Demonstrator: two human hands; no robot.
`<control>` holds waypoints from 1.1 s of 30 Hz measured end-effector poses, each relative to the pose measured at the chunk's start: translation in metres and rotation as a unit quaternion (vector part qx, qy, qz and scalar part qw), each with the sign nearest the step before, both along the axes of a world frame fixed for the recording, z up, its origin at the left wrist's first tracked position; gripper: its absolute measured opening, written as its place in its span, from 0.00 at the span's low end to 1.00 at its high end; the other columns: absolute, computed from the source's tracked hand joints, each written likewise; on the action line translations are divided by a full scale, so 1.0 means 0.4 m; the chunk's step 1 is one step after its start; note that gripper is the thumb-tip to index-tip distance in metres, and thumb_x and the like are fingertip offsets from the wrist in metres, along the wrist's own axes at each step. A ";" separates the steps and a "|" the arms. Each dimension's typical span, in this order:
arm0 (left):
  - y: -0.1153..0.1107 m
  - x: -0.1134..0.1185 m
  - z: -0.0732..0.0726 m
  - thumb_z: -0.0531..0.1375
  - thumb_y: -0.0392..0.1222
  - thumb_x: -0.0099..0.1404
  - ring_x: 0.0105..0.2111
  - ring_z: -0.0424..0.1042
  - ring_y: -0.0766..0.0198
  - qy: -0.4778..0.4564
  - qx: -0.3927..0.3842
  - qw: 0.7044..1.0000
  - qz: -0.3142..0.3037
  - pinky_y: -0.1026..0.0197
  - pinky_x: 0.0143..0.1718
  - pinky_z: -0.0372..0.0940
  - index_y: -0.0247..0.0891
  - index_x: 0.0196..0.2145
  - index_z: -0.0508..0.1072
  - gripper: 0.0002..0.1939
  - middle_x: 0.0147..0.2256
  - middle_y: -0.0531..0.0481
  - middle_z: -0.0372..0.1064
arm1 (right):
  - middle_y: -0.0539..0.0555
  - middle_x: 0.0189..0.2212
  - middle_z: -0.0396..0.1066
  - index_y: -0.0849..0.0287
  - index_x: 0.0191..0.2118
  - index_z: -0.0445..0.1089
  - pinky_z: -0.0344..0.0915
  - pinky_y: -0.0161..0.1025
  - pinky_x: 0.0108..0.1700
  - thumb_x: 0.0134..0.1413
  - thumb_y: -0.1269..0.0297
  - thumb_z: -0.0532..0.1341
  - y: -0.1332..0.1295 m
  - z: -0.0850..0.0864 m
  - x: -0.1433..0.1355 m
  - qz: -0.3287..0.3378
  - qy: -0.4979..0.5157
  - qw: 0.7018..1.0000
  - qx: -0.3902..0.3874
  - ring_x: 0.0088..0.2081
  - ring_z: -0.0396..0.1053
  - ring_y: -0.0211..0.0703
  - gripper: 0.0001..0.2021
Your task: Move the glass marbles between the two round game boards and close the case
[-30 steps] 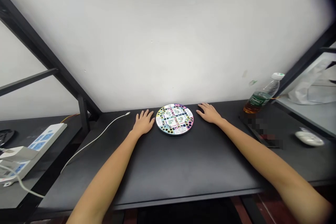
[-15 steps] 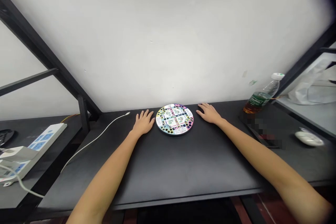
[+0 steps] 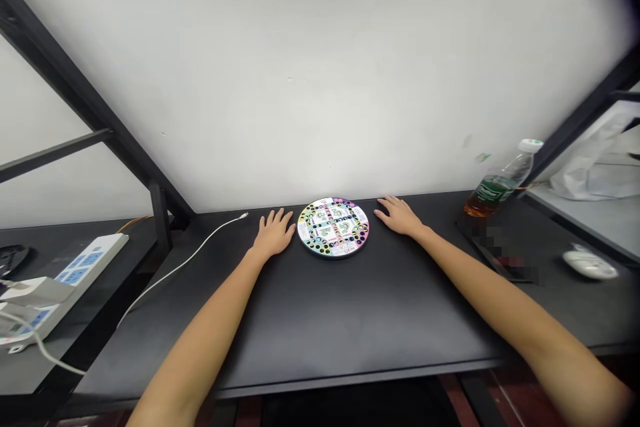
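The fingers of the left hand are spread wide and laid palm down on the black table, grasping nothing, the thumb just beside a round game board. The right hand lies likewise flat on the board's right, fingers loosely parted and unladen. The board sits between them near the table's far edge, its bright face printed with dark ovals, small pictures and lettering too small to read. At far right a clear bottle with a white cap holds amber liquid low down; its green label has white lettering, not surely legible. Nearer lies a white rounded object. Left of the left hand runs a white cable, then a power strip
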State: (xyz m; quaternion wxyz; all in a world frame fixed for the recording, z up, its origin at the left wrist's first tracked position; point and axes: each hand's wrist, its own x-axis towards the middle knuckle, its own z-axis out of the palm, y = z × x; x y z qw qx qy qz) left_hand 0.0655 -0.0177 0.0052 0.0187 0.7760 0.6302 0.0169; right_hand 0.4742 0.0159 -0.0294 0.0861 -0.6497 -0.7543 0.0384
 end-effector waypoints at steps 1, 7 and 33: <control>0.000 0.000 0.000 0.41 0.55 0.74 0.70 0.44 0.44 0.000 0.000 1.000 0.001 0.36 0.67 0.44 0.44 0.69 0.54 0.31 0.71 0.44 0.45 | 0.63 0.69 0.52 0.62 0.67 0.59 0.45 0.56 0.68 0.67 0.43 0.44 0.000 0.000 0.000 0.000 -0.001 1.000 0.000 0.69 0.48 0.59 0.34; -0.001 0.001 0.001 0.41 0.55 0.74 0.70 0.44 0.43 -0.002 -0.001 1.000 -0.001 0.36 0.67 0.43 0.43 0.69 0.54 0.31 0.71 0.43 0.45 | 0.62 0.69 0.52 0.62 0.68 0.58 0.45 0.55 0.69 0.67 0.43 0.44 -0.003 0.003 -0.002 -0.001 -0.001 1.000 -0.004 0.70 0.47 0.59 0.34; -0.001 -0.001 0.000 0.41 0.55 0.74 0.70 0.44 0.43 0.001 -0.001 1.000 0.000 0.36 0.67 0.43 0.43 0.69 0.54 0.31 0.71 0.44 0.45 | 0.62 0.69 0.51 0.61 0.68 0.58 0.44 0.55 0.69 0.67 0.44 0.45 0.002 -0.003 0.000 -0.002 0.002 1.000 -0.003 0.70 0.47 0.58 0.34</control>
